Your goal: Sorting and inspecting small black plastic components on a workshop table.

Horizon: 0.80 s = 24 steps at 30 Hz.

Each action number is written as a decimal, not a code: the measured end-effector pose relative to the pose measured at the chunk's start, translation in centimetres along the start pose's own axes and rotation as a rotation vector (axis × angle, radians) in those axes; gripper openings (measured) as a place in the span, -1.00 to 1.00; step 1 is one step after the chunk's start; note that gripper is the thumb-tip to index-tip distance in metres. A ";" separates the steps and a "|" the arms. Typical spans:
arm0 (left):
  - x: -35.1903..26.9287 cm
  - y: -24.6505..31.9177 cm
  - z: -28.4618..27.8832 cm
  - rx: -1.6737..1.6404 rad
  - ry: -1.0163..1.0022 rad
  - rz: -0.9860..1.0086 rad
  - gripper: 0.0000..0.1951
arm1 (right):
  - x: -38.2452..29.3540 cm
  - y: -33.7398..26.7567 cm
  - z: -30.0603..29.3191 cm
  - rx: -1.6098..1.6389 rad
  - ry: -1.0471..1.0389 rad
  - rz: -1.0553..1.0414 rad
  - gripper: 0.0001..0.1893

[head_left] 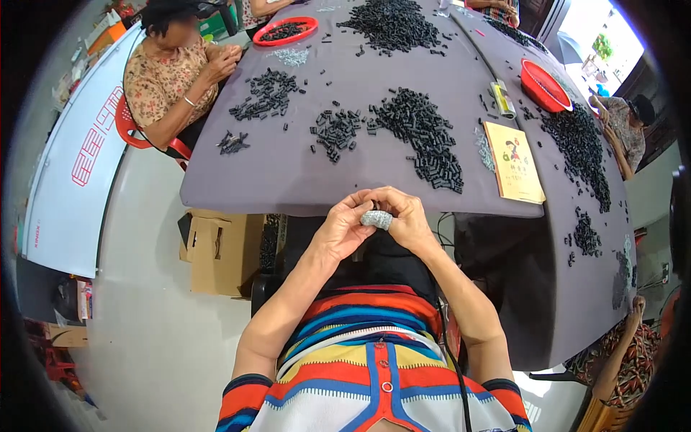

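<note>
Both my hands meet just off the near edge of the table [334,202]. Between the fingertips of my left hand [345,224] and my right hand [404,218] is a small black part [375,204], mostly hidden by the fingers. A grey knitted finger cover [376,219] wraps one finger between the hands; I cannot tell whose finger it is. Beyond the hands lie a large heap of short black plastic pieces [424,135] and a smaller heap [336,132]. At the left is a little cluster of thin dark pieces [233,142].
A yellow booklet [514,162] lies at the right, beside small clear pieces [484,148]. Red baskets [286,31] [545,86] and more black heaps [391,24] stand farther off. A co-worker [173,81] sits at the left; others sit around the tables. An open cardboard box [216,254] is below.
</note>
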State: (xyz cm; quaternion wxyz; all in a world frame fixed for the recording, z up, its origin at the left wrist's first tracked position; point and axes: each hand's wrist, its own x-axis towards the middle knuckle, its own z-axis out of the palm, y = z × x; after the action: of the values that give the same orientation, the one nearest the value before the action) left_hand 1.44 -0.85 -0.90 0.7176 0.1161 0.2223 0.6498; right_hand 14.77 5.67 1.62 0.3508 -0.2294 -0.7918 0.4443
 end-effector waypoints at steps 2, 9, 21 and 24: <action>0.0 0.0 -0.4 0.004 0.000 0.010 -0.81 | 0.0 -0.1 0.3 0.017 0.027 -0.008 -0.80; 0.3 0.4 -0.5 0.002 0.032 0.045 -0.81 | 0.6 0.3 1.2 0.101 0.023 0.057 -0.81; -0.1 2.4 -1.3 -0.029 0.219 0.175 -0.84 | 11.7 7.5 -1.2 -0.632 0.181 -0.218 -0.83; 0.0 2.6 -1.2 -0.033 0.229 0.180 -0.86 | 12.8 8.6 -0.7 -0.712 0.135 -0.141 -0.83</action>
State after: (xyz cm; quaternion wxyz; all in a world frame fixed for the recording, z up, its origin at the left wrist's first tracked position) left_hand -1.40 -0.65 -0.78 0.6281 0.0487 0.2808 0.7241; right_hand 7.47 19.03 -1.07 0.3303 -0.3109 -0.8856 0.0998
